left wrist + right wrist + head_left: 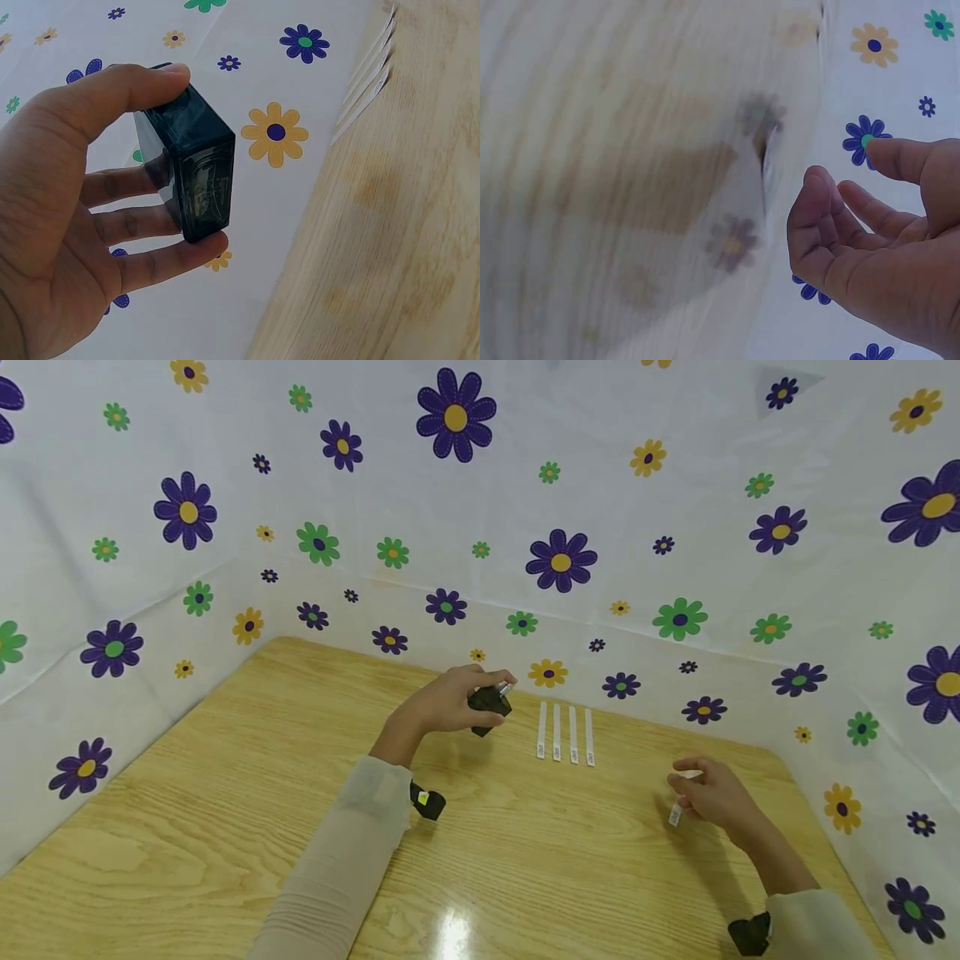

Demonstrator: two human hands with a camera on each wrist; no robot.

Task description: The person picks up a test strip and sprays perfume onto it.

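My left hand [457,700] grips a dark, glossy glass perfume bottle [487,703] with a silver spray nozzle [505,688]. The bottle is tilted above the table. In the left wrist view the bottle [196,157] sits between the thumb and the fingers, its flat base towards the camera. At the right, my right hand [712,795] hovers over a single white paper strip [675,815], partly hidden under it. In the right wrist view the hand [877,232] has loosely bent fingers, thumb apart, with nothing seen between them.
Several white paper strips [557,732] with printed ends lie side by side on the wooden table [525,852], right of the bottle. A white flower-patterned sheet [495,502] hangs behind the table and along both sides. Black straps [427,802] are on the wrists.
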